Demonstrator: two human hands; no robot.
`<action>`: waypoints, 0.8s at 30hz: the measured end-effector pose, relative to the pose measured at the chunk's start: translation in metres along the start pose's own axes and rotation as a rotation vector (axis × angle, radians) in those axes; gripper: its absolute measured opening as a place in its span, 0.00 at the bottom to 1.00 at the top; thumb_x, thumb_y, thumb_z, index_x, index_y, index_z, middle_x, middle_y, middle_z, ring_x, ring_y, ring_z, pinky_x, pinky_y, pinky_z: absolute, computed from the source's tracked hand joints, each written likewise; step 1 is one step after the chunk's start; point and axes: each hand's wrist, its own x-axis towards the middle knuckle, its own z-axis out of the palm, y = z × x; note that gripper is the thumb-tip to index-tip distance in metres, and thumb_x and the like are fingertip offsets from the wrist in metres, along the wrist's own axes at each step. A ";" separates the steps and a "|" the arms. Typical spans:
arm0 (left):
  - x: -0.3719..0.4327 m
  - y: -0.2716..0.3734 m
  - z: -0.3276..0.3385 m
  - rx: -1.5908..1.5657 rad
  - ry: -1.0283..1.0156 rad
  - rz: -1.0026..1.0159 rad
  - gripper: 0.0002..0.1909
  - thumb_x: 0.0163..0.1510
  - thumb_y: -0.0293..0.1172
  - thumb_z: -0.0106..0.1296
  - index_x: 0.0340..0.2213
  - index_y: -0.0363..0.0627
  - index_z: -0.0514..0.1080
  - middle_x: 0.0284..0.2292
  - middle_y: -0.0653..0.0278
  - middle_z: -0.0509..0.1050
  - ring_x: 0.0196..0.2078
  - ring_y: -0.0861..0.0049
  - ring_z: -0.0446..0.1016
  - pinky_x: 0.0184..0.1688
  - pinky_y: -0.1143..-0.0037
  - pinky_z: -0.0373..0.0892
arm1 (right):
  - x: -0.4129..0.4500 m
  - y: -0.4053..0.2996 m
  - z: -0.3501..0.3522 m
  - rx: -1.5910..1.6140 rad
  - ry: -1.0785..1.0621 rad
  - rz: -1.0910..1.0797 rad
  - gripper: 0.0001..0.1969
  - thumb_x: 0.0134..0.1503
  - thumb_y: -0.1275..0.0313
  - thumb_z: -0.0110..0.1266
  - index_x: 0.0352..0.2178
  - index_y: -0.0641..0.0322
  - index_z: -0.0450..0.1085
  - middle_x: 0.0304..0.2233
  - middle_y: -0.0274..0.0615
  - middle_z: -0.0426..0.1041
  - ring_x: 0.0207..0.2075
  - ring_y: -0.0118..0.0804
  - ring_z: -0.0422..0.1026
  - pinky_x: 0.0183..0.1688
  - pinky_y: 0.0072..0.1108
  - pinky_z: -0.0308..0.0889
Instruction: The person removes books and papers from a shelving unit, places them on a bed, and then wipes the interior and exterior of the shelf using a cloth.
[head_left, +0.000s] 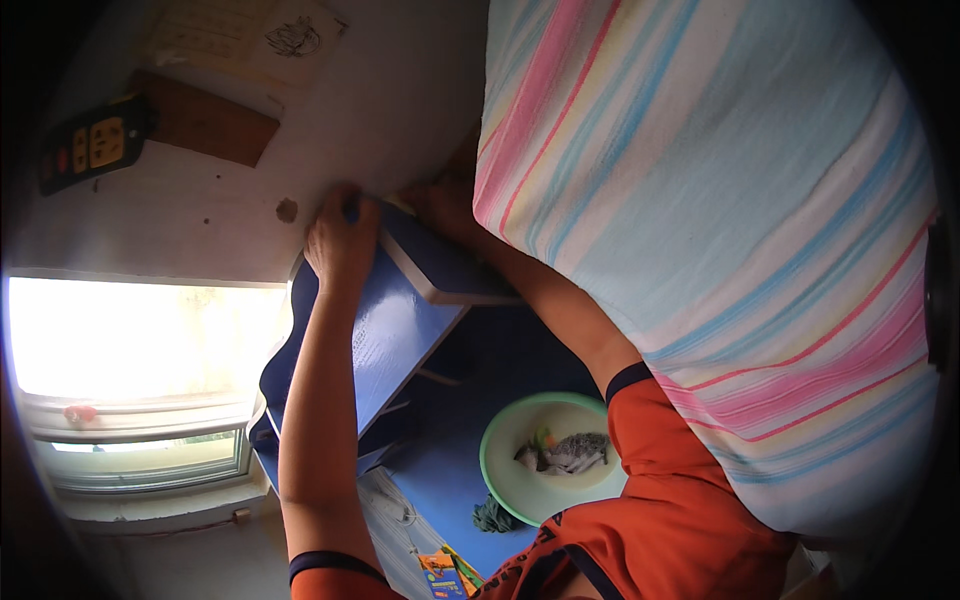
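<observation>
Both arms reach up to a blue shelf unit (405, 322) with pale edges and a wavy side panel. At its upper end my left hand (341, 229) touches the top, fingers bent; whether they grip anything is not plain. My right hand (442, 206) lies in shadow just to the right, beside the top board (450, 259), partly dark against the wall. A small yellowish edge shows near its fingertips, too dim to name. Below, a pale green plastic basin (491, 480) stands on a blue surface (442, 472), with wet grey cloth (574, 454) in it.
Striped bedding (712, 225) overhangs the right side. A bright window (142, 345) is at the left. On the wall are a power strip (105, 142) and a brown board (206, 120). A dark green cloth (493, 516) lies beside the basin, near a colourful printed packet (442, 576).
</observation>
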 end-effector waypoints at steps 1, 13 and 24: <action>-0.001 -0.004 0.002 0.000 0.000 -0.005 0.19 0.48 0.46 0.47 0.40 0.51 0.71 0.38 0.55 0.74 0.44 0.56 0.71 0.48 0.65 0.63 | -0.001 0.002 0.004 0.001 -0.004 -0.001 0.15 0.56 0.63 0.40 0.38 0.49 0.73 0.40 0.49 0.72 0.43 0.48 0.71 0.48 0.37 0.62; 0.002 -0.010 -0.002 0.048 0.011 0.031 0.20 0.47 0.49 0.47 0.39 0.52 0.71 0.39 0.55 0.74 0.45 0.56 0.70 0.49 0.65 0.63 | -0.006 0.037 0.042 0.411 -0.242 0.152 0.18 0.60 0.66 0.34 0.48 0.59 0.65 0.48 0.50 0.67 0.51 0.43 0.64 0.55 0.30 0.55; 0.014 0.012 -0.001 0.113 -0.176 -0.060 0.25 0.46 0.54 0.42 0.41 0.56 0.72 0.39 0.57 0.74 0.46 0.59 0.70 0.48 0.68 0.64 | -0.330 0.117 -0.054 -0.043 -0.251 0.593 0.24 0.61 0.63 0.37 0.55 0.68 0.54 0.55 0.56 0.57 0.58 0.48 0.54 0.59 0.28 0.48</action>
